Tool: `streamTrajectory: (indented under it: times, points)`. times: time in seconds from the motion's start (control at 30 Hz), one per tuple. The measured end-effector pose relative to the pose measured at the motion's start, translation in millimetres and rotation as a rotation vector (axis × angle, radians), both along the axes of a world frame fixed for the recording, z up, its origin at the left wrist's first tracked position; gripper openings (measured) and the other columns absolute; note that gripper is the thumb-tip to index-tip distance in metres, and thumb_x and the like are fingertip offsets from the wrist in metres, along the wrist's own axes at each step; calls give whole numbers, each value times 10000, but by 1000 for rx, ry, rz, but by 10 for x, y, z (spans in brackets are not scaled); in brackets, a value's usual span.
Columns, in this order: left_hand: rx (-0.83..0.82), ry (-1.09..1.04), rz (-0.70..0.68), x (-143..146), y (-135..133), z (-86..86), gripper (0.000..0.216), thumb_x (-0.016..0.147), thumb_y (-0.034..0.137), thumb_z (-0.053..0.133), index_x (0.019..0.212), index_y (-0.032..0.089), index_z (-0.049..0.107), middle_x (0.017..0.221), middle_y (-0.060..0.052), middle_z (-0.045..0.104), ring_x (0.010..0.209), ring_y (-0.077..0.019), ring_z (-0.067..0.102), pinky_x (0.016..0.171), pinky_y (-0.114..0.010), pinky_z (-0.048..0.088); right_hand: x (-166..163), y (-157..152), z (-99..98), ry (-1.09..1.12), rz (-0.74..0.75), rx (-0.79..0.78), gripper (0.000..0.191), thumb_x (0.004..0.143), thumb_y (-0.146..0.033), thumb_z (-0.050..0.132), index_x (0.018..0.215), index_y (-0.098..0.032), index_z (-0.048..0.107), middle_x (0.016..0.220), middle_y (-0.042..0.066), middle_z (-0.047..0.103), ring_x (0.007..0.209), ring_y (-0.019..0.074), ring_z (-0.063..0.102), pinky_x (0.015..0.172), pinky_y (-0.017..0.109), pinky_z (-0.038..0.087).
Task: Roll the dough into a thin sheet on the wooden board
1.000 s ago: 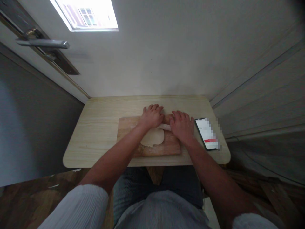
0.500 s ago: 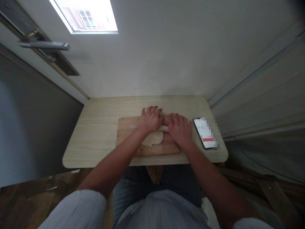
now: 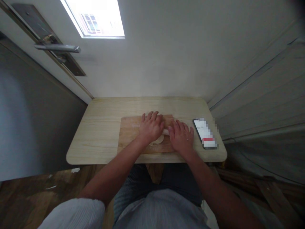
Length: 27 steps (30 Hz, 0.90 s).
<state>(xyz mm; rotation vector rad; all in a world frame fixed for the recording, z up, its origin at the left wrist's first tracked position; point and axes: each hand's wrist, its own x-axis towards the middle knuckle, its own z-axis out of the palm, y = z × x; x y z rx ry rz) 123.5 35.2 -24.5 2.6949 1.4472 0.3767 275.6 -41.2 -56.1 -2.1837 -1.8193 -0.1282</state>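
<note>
A pale rolling pin [image 3: 166, 132] lies across a wooden board [image 3: 127, 133], with only a short stretch of it showing between my hands. My left hand [image 3: 152, 125] rests palm down over its left part, fingers stretched out and pointing away from me. Over the right end lies my right hand [image 3: 181, 135], palm down, fingers extended and slightly spread. Neither hand has its fingers wrapped round the pin. Under and just in front of the pin is a flat piece of pale dough [image 3: 157, 140], largely covered by my left hand and wrist.
The board lies on a small light wood table [image 3: 95, 127] with rounded corners. To the right of my right hand is a phone [image 3: 202, 133], partly pixelated. Beyond the table stands a white door [image 3: 152, 76] with a metal handle [image 3: 58, 47].
Both hands and the rolling pin have come slightly nearer to me across the dough, which now shows less. The camera view has shifted a little.
</note>
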Motion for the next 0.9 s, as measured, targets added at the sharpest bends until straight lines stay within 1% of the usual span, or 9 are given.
streamTrajectory:
  times: [0.23,0.4,0.6,0.73,0.9]
  points:
    - [20,-10,5,-62,-173,-14,452,1042,394,343,1392,234,580,1542,-77,521,1436,-293,432,1199,-540,280,-49,-180,24,4,18,-9,486,1057,-448,338,1394,-208,594,1467,139,578,1319,338,497,1111,580,282]
    - [31,-16,3,-132,-323,2,487,1054,413,313,1431,219,554,1560,-86,500,1425,-301,449,1193,-545,279,-99,-321,25,1,26,0,472,1061,-414,336,1388,-196,597,1476,133,572,1330,324,498,1126,563,263]
    - [45,-20,-3,-212,-491,-58,513,1062,431,300,1474,216,515,1586,-73,467,1479,-274,388,1197,-535,279,-132,-470,1,0,55,49,455,1055,-404,384,1388,-176,594,1466,139,581,1334,312,499,1148,540,242]
    - [59,-15,8,-221,-516,-89,505,1061,437,309,1479,240,513,1590,-60,462,1492,-263,372,1201,-525,273,-118,-487,-16,6,65,48,455,1050,-410,400,1395,-175,584,1466,136,581,1337,319,496,1152,556,227]
    - [49,-2,10,-188,-451,-69,503,1063,428,299,1476,241,516,1595,-59,456,1482,-271,383,1189,-533,285,-83,-416,-7,16,73,16,456,1053,-407,382,1400,-187,580,1488,122,563,1358,329,473,1147,577,224]
